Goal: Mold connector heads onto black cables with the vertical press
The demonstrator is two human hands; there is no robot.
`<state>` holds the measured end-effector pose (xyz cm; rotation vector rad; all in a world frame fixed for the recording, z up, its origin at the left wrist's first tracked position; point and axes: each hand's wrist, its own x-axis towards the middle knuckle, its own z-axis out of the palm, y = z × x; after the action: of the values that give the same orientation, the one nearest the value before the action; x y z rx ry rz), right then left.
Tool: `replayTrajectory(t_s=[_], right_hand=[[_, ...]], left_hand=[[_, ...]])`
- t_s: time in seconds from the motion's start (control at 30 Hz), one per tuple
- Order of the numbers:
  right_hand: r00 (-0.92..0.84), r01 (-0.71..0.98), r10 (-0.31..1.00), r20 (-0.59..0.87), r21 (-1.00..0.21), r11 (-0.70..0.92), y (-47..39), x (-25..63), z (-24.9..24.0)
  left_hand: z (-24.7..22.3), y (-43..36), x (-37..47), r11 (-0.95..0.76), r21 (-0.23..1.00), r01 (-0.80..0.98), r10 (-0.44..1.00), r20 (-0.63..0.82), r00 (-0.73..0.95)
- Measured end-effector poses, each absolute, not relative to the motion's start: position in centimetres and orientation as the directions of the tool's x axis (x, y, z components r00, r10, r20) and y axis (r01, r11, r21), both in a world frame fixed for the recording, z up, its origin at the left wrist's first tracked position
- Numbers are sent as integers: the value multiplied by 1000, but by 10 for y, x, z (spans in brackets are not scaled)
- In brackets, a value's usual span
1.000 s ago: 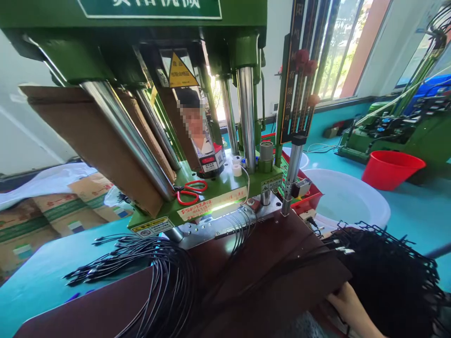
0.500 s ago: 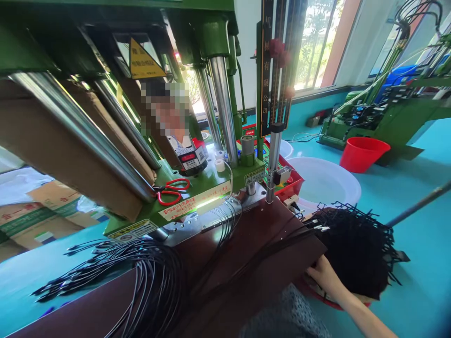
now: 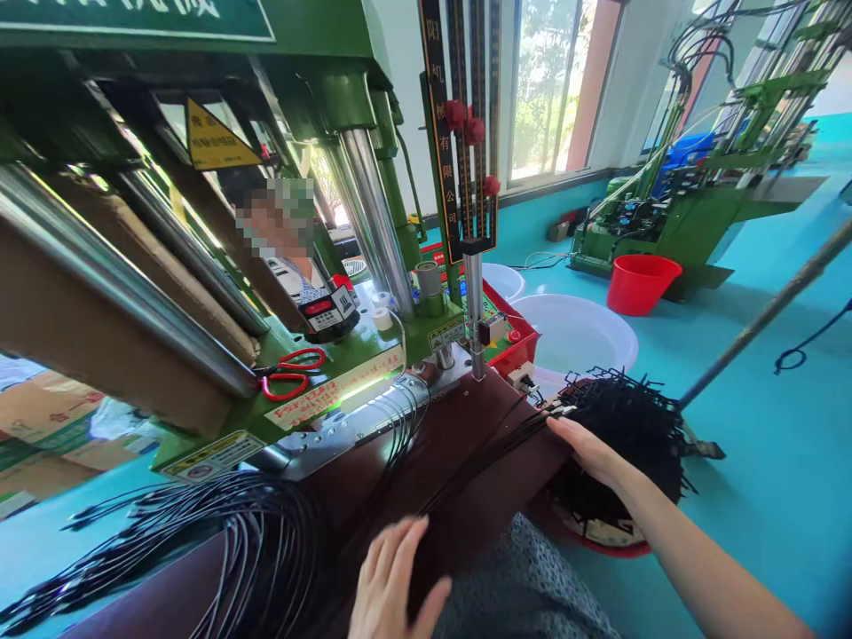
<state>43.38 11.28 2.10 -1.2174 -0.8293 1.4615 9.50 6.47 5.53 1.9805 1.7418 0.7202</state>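
My left hand (image 3: 392, 577) is low in the middle of the view, over the brown tabletop (image 3: 493, 515). Its fingers are stretched out, the thumb stands apart, and nothing is in it. Thin black cables (image 3: 485, 453) lie across the tabletop to its right edge, where light-coloured ends show. At those ends is my right hand (image 3: 589, 453), fingers extended and fingertips by the cables; whether they touch is unclear. A thick bundle of black cables (image 3: 266, 541) hangs over the table's left side. A short row of cables (image 3: 403, 426) runs into the metal plate (image 3: 319, 444) of the green press.
Red-handled scissors (image 3: 293, 373) lie on the green press base (image 3: 246, 426). Beside the table stands a tub heaped with black pieces (image 3: 619, 453). Beyond are a white basin (image 3: 579, 328), a red bucket (image 3: 639, 284) and another green machine (image 3: 692, 222). A person (image 3: 299, 266) is behind the press.
My left hand has come into view from below. My right hand has moved from the table's right edge by the tub up to the cable ends. The view has shifted to the right.
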Motion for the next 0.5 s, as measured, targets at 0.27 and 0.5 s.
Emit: replayTrajectory(t_s=[0.27,0.5], right_hand=[[22,-276,985,-168,-948,-156,157,432,45],[-114,-276,989,90,-960,55,158,397,101]], left_hand=[[52,119,173,-503,121,856,841,296,452],[26,86,155,-581,453,676,813,292,503]])
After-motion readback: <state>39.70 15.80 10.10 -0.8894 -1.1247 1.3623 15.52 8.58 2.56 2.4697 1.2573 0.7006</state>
